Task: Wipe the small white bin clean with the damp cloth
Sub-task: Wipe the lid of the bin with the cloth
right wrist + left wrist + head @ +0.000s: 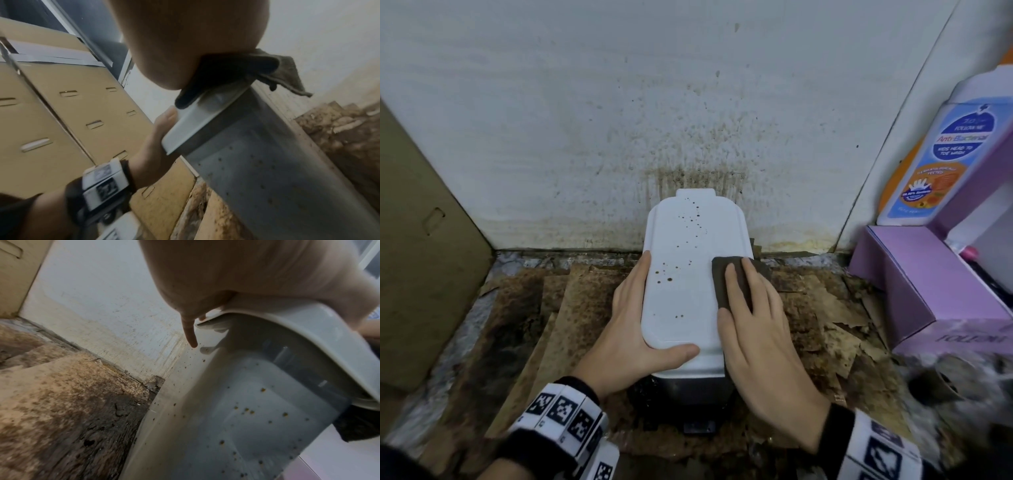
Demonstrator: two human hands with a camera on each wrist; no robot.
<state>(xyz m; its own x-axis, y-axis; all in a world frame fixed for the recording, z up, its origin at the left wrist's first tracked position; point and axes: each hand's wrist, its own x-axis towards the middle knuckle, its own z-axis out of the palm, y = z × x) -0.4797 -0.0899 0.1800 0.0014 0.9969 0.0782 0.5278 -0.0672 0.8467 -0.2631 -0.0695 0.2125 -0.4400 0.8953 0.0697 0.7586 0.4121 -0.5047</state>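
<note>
The small white bin stands against the wall, its closed lid dotted with brown spots. My left hand grips the lid's left edge, thumb across the near corner and fingers along the side. My right hand lies flat on a dark brown cloth and presses it onto the lid's right edge. In the left wrist view the bin's speckled grey side fills the lower right. The right wrist view shows the cloth under my palm, draped over the lid's rim.
Stained, torn cardboard covers the floor around the bin. The white wall behind is spattered brown. A cardboard box stands at left. At right sit a purple box and a wash bottle.
</note>
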